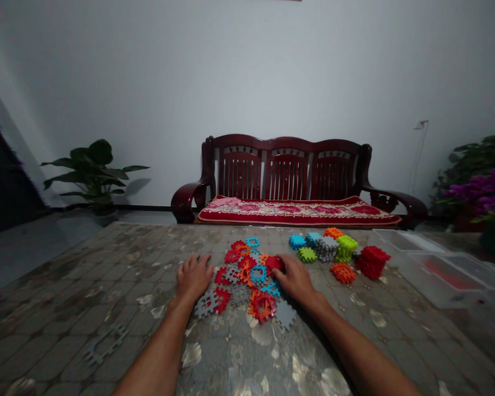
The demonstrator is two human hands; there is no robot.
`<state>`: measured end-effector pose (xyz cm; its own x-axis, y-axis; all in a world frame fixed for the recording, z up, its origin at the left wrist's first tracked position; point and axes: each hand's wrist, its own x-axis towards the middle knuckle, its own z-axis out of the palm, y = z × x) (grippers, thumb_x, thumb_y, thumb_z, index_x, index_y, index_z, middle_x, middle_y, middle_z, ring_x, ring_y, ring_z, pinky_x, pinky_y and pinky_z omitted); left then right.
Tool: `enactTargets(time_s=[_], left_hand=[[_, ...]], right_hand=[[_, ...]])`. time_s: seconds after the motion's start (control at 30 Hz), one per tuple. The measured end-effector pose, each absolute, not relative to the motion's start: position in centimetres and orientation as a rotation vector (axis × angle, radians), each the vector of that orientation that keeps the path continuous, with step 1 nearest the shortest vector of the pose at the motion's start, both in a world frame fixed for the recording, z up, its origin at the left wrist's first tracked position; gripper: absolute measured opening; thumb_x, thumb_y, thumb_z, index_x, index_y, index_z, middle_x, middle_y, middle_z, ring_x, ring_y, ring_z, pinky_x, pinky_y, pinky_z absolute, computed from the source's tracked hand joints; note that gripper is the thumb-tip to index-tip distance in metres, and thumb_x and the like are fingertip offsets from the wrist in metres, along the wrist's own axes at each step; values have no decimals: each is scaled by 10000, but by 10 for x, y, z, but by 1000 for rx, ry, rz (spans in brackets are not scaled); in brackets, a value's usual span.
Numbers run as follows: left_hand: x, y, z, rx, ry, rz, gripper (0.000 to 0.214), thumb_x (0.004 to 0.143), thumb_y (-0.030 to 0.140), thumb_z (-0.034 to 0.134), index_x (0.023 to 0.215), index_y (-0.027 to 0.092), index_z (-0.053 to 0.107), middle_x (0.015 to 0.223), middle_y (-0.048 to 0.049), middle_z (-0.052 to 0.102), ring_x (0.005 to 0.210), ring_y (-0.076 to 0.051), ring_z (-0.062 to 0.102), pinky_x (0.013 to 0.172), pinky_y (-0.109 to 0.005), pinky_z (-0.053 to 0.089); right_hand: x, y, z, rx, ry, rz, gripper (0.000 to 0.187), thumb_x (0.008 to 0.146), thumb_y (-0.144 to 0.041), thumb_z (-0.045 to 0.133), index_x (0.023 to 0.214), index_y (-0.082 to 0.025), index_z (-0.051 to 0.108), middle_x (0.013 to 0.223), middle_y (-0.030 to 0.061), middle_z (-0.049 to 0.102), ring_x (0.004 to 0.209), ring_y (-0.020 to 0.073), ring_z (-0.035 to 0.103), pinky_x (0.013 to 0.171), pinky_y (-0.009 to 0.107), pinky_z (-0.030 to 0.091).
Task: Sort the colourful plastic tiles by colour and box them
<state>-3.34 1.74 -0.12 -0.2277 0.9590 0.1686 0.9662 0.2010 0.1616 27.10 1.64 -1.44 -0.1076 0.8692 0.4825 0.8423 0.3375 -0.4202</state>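
Observation:
A loose pile of plastic interlocking tiles in red, orange, grey and blue lies between my hands, with a grey tile (pixel 240 295) near its middle. My left hand (pixel 193 276) rests on the tabletop at the pile's left side, its fingers apart and nothing in it. On the other side, my right hand (pixel 295 279) has its thumb and fingers about the edge of a red interlocking tile (pixel 274 264). A blue frame-shaped tile (pixel 258 274) and a red tile with an open middle (pixel 264 308) lie nearby.
Sorted stacks stand at right, including a red stack (pixel 372 262), a green stack (pixel 346 248) and a grey stack (pixel 326 249). Clear plastic boxes (pixel 441 297) sit farther right. A grey frame piece (pixel 105 344) lies at front left. Beyond the table (pixel 140 258) stands a wooden bench (pixel 286 146).

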Motion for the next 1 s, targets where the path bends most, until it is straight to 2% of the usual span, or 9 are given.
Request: enactTargets(time_s=[0.13,0.3,0.5,0.63,0.73,0.9,1.0], left_hand=[[-34,17,-1,-1936,-2408,-366,481,968,365,406,1404,265,584,1496,-122,528,1394,-290,453,1163,-465,300],[-36,19,-4,-1941,-2377,-390,477,959,368,418,1389,267,597,1487,-125,540,1370,-295,476,1149,-488,320],[-38,22,-5,-1951,-2392,-355,486,965,387,395,1393,271,592,1496,-125,529,1383,-299,468,1148,-493,329],[-37,21,-3,-1963,-2392,-319,492,974,395,372,1396,267,589,1500,-131,523,1388,-302,464,1145,-494,334],[-37,21,-2,-1956,-2378,-309,493,974,390,378,1404,263,584,1500,-129,523,1384,-305,467,1142,-490,337],[-39,23,-6,-1950,-2360,-296,492,978,380,369,1405,264,584,1480,-131,540,1359,-304,493,1133,-481,347],[-41,24,-9,-1939,-2340,-284,492,981,394,358,1405,277,578,1478,-115,541,1349,-288,502,1135,-457,347]], right_hand=[[268,10,-9,-1510,-1882,95,417,856,-346,635,1246,-206,671,1182,111,732,1051,278,685,921,389,518],[273,5,3,-1469,-1809,42,389,814,-335,679,1191,-240,697,1154,84,740,1063,276,670,948,407,510],[328,2,32,-1443,-1645,-66,375,838,-452,632,1101,-199,717,1085,106,749,998,265,676,923,399,511],[398,-5,50,-1638,-1421,-279,453,827,-506,594,1111,-174,717,1082,131,742,990,289,659,928,425,488],[443,-13,59,-1846,-1283,-399,466,817,-508,591,1145,-202,717,1074,117,742,979,302,648,879,419,489],[483,-19,62,-2135,-1199,-430,564,806,-577,589,1232,-222,699,1050,127,746,965,331,653,760,394,489],[492,-17,61,-2219,-1215,-431,607,810,-591,586,1281,-218,678,1048,135,750,975,344,663,746,398,488]])
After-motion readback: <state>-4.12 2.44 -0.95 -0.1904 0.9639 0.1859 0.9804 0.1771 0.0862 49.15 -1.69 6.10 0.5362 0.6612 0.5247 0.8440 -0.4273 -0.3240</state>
